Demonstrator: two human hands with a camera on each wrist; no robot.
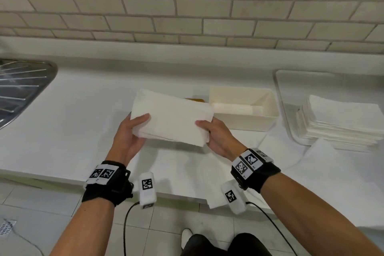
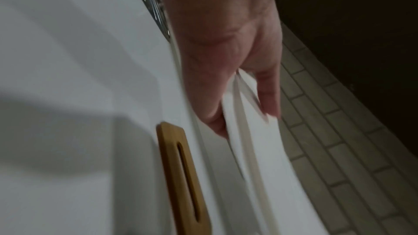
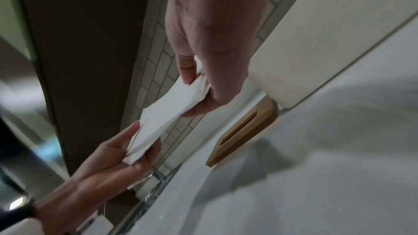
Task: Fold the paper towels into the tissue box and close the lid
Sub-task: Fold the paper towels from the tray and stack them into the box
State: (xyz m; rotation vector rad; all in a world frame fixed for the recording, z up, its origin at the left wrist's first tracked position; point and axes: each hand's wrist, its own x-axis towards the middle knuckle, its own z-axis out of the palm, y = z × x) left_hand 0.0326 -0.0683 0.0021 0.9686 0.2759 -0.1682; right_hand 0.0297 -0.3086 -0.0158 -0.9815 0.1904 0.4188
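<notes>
A folded wad of white paper towels (image 1: 172,116) hangs above the counter between both hands. My left hand (image 1: 133,129) grips its left end, thumb on top, and my right hand (image 1: 209,131) grips its right end the same way. The wrist views show the folded towels (image 3: 162,113) pinched at both ends, with layered edges (image 2: 246,131) under my left thumb. The cream tissue box (image 1: 243,108) stands open just right of the towels, with some white paper lying inside. Its wooden slotted lid (image 2: 183,178) lies flat on the counter behind the towels, mostly hidden in the head view.
A tall stack of unfolded paper towels (image 1: 338,122) sits on a white tray (image 1: 282,102) at the right. Loose sheets (image 1: 187,172) lie spread on the counter under my hands. A steel sink drainer (image 1: 20,89) is at far left; a tiled wall runs behind.
</notes>
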